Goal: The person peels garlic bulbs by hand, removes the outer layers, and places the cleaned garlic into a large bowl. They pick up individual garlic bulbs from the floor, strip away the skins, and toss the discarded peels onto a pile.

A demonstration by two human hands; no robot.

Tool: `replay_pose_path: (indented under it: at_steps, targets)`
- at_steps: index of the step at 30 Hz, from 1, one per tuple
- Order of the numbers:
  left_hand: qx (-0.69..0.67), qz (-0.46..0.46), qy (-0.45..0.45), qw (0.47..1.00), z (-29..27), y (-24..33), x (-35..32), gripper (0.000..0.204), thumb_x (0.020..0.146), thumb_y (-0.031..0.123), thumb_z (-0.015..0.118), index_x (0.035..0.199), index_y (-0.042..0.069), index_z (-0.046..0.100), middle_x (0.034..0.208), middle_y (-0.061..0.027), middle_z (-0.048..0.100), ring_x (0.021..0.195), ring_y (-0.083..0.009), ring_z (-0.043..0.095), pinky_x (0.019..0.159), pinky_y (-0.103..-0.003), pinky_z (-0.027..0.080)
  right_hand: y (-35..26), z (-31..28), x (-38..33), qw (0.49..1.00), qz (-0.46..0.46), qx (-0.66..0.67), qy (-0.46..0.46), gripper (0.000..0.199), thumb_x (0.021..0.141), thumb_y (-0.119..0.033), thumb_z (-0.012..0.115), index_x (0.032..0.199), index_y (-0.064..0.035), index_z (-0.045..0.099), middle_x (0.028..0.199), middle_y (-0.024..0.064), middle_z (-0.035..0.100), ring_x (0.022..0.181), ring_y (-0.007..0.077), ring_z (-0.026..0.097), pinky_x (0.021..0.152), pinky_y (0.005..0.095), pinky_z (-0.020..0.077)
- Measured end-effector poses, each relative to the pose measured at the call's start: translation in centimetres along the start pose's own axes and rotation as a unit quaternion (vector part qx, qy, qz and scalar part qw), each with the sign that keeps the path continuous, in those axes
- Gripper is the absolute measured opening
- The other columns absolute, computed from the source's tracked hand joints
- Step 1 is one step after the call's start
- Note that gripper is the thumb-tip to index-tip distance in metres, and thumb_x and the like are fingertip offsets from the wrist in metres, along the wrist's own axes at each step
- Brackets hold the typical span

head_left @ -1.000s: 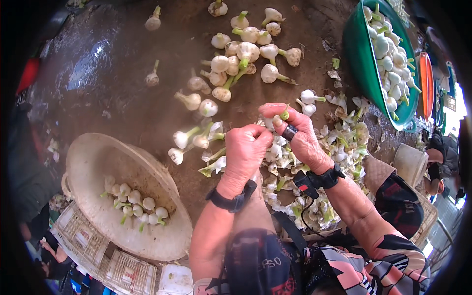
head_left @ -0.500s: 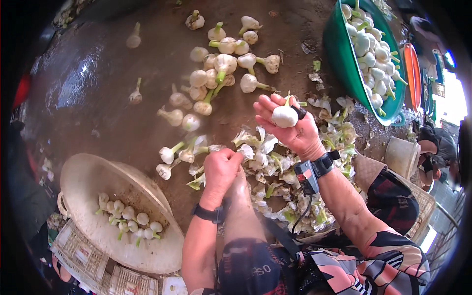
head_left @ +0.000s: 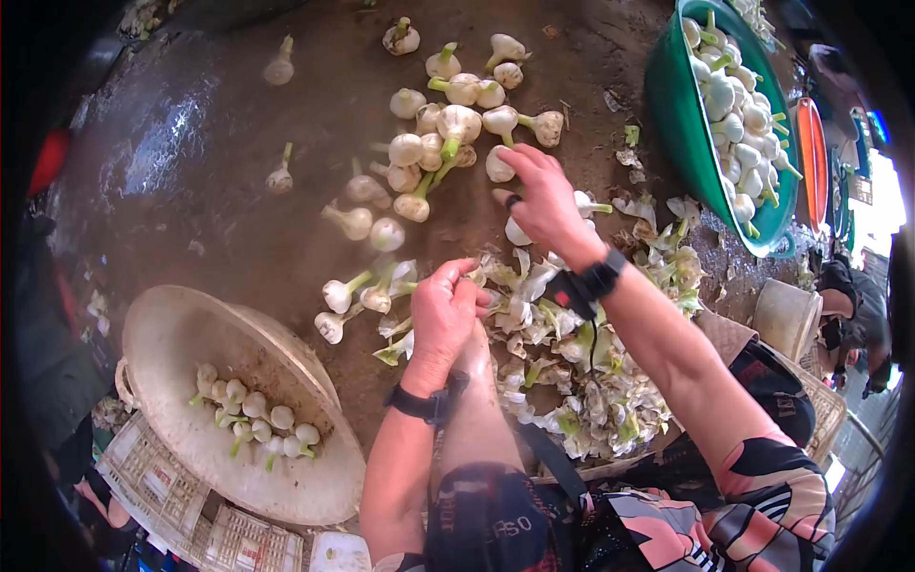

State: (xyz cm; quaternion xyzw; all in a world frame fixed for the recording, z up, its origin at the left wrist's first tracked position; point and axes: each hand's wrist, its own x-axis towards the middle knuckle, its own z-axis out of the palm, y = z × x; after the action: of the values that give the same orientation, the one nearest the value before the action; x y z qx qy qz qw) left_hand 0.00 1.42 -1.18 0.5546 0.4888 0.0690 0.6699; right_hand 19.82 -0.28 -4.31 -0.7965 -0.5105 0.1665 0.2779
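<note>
My right hand [head_left: 548,205] is palm down over the floor, a black band on its thumb. Its forefinger and thumb close round a garlic bulb [head_left: 498,164] at the near edge of a loose pile of bulbs [head_left: 459,124]. Another white bulb [head_left: 518,232] shows just below the thumb; whether it rests on the floor or in the palm, I cannot tell. A green stem [head_left: 600,207] pokes out past the hand's right side. Beside the heap of peeled skins [head_left: 591,381], my left hand [head_left: 446,310] has loosely bent fingers, somewhat apart, nothing visible in them.
A wide pale basin [head_left: 324,458] at lower left holds several trimmed bulbs. The green tub [head_left: 677,124] at upper right is full of garlic. Crates [head_left: 152,477] stand under the basin. A white bucket [head_left: 786,319] stands at the right; another person [head_left: 853,305] is beyond.
My right hand has turned from palm up, with a garlic bulb on it, to palm down, and has moved up and left to another bulb. My left hand's pinch has loosened.
</note>
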Motion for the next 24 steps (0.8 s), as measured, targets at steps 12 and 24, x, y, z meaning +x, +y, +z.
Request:
replay_pose_path:
  at_steps: [12,24]
  targets:
    - [-0.499,0.014,-0.002,0.867,0.9,1.1,0.9,0.038,0.092,0.015,0.061,0.125,0.002,0.049,0.114,-0.0097,0.061,0.1,-0.0178,0.062,0.087,-0.031,0.051,-6.5,-2.2,-2.6,0.864,0.19,0.459,-0.082,0.051,0.077,-0.004,0.074,0.121,0.0009,0.047,0.111,0.0065,0.06,0.102,0.0146,0.058,0.091,0.0299,0.0482]
    - [-0.561,-0.001,0.021,0.827,-0.8,2.2,0.2,0.03,0.085,0.003,0.058,0.114,-0.004,0.052,0.107,-0.0158,0.064,0.087,-0.0215,0.066,0.073,-0.03,0.057,-6.2,-1.8,-4.7,0.961,-0.233,0.147,0.038,0.059,0.063,0.002,0.076,0.116,-0.004,0.049,0.112,0.0202,0.058,0.098,0.0399,0.059,0.08,0.0424,0.0516]
